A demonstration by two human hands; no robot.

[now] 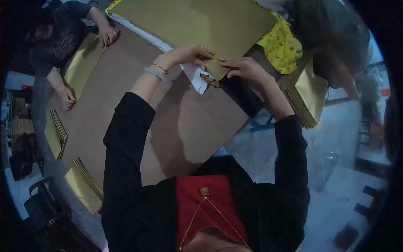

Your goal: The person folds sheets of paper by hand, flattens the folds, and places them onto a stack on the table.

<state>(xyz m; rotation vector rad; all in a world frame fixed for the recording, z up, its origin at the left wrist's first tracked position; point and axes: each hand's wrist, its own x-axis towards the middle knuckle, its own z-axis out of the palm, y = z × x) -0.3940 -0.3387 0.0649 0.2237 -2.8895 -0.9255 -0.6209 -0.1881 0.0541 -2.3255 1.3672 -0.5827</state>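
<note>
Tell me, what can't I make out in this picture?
- Head view: the big sheet's far end, cut off by the top edge.
- Head view: what the dark object is; the right hand and forearm partly cover it, and it is in gloom.
- Head view: details of the print on the yellow material, too small and blurred.
- Head view: how many layers the stack has, too fine to count.

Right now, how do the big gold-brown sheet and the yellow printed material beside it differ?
The gold-brown sheet is plain; the yellow printed material carries small coloured figures. The sheet lies flat, while the material is creased. The left hand and right hand are at the sheet's near corner, not on the material. Both things are yellowish.
</note>
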